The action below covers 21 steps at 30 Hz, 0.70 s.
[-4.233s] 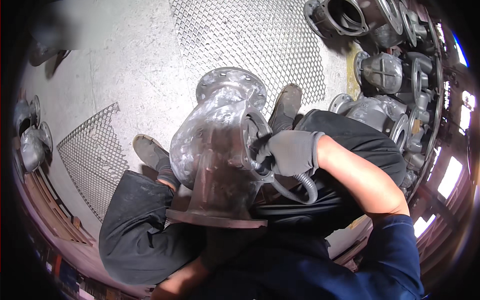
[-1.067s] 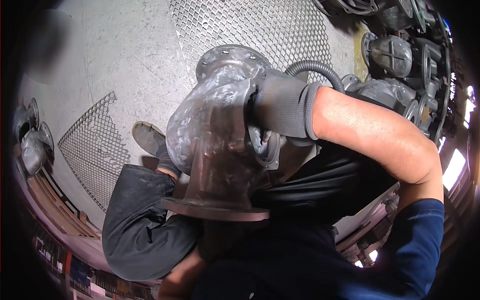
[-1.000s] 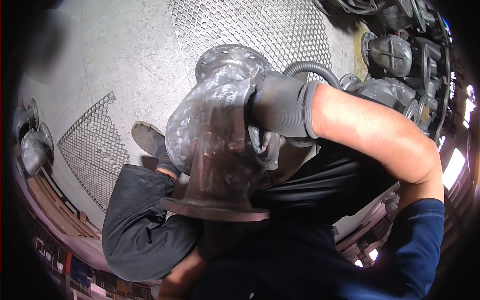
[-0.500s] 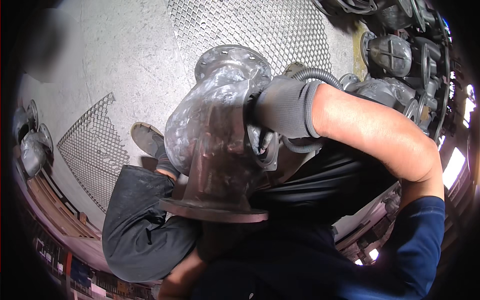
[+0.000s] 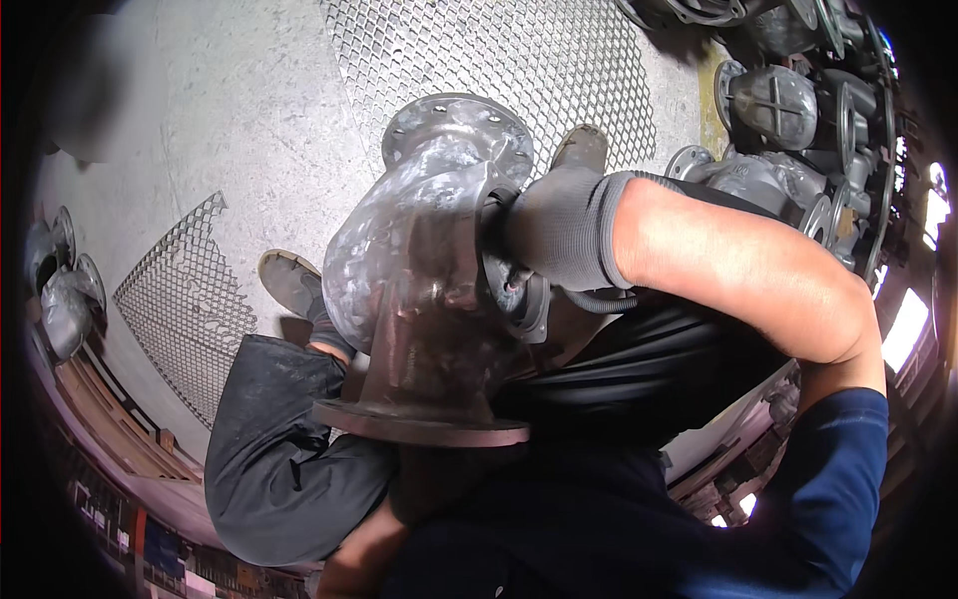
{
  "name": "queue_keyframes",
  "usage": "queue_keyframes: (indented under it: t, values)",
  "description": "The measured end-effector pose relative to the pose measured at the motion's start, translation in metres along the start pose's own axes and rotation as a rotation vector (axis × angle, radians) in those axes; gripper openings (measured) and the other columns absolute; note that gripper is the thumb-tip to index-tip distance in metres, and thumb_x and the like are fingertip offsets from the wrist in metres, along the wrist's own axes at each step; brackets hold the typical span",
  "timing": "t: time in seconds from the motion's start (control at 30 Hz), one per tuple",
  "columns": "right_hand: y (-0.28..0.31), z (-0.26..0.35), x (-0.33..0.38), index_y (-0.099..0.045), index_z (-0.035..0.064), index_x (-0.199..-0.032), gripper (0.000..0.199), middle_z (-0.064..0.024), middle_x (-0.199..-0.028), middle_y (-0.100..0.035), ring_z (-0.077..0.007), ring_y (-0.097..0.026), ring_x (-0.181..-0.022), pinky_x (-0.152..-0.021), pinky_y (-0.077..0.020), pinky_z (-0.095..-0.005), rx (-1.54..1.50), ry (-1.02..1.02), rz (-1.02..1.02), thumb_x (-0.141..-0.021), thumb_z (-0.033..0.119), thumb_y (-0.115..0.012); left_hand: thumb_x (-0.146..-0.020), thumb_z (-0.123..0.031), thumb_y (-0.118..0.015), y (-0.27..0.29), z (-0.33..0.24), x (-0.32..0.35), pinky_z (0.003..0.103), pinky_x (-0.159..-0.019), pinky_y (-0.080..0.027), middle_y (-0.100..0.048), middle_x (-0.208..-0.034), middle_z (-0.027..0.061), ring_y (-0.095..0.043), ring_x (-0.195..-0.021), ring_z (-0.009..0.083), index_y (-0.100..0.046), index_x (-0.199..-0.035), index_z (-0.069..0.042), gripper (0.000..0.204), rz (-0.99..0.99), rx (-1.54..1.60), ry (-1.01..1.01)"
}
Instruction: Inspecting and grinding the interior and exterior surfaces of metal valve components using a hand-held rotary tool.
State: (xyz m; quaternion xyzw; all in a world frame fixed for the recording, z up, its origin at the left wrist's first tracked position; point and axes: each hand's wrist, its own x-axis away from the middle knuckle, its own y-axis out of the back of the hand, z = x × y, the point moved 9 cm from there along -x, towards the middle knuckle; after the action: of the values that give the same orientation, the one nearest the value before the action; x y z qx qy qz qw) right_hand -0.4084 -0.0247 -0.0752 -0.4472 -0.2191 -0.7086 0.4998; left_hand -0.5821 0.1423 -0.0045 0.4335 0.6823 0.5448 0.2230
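The large grey cast-metal flanged valve body (image 5: 429, 290) rests between the seated person's knees, the grey-gloved right hand (image 5: 559, 235) pressed against its side opening beside a ribbed black hose (image 5: 599, 299), finger spread hidden, so work there looks midway, left hand unseen

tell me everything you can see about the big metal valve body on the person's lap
The valve body is a large grey cast-metal piece, dull and blotchy. It has a bulging middle, a round bolt-holed flange at the far end and a wider, rust-brown flange nearest the person. It rests tilted between the person's knees, above the concrete floor. The gloved right hand presses against its side opening. The left hand is hidden beneath it.
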Motion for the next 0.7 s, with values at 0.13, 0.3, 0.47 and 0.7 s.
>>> queue_keyframes:
  t: [0.13,0.3,0.47,0.7]
  values:
    - [-0.001,-0.001,-0.002,-0.070,0.0173,-0.137,0.038,-0.0104,-0.130,-0.072,-0.0212,-0.069,-0.119,-0.107,-0.0507,-0.0293,0.054,-0.016,-0.009,-0.102,0.027,-0.058,-0.110,-0.060,-0.050,-0.008,-0.009,0.012,0.044,-0.083,-0.060,-0.071,-0.119,0.0108,-0.071,-0.103,0.0263,-0.074,-0.131,-0.009,0.061,-0.096,-0.203,-0.072]
    - [-0.004,0.000,-0.002,-0.070,0.0171,-0.137,0.038,-0.0106,-0.128,-0.073,-0.0223,-0.070,-0.118,-0.105,-0.0514,-0.0304,0.132,-0.008,-0.007,-0.102,0.026,-0.059,-0.108,-0.065,-0.051,-0.013,-0.001,0.011,0.044,-0.083,-0.059,-0.070,-0.121,0.0108,-0.071,-0.103,0.0268,-0.074,-0.131,-0.010,0.063,0.024,0.034,0.023]
    - [-0.015,0.000,-0.006,-0.071,0.0169,-0.136,0.038,-0.0107,-0.127,-0.073,-0.0234,-0.070,-0.117,-0.104,-0.0521,-0.0316,0.209,-0.025,0.000,-0.101,0.026,-0.060,-0.107,-0.067,-0.051,-0.023,-0.001,0.018,0.044,-0.086,-0.059,-0.069,-0.125,0.0113,-0.071,-0.106,0.0277,-0.073,-0.134,-0.011,0.066,-0.015,0.121,0.057]
    - [-0.019,0.001,-0.002,-0.071,0.0166,-0.136,0.039,-0.0109,-0.124,-0.074,-0.0249,-0.071,-0.115,-0.102,-0.0531,-0.0332,0.318,-0.022,0.000,-0.100,0.026,-0.061,-0.105,-0.066,-0.055,-0.017,0.003,0.006,0.045,-0.089,-0.058,-0.070,-0.123,0.0117,-0.070,-0.108,0.0285,-0.070,-0.135,-0.008,0.067,0.028,0.184,0.069]
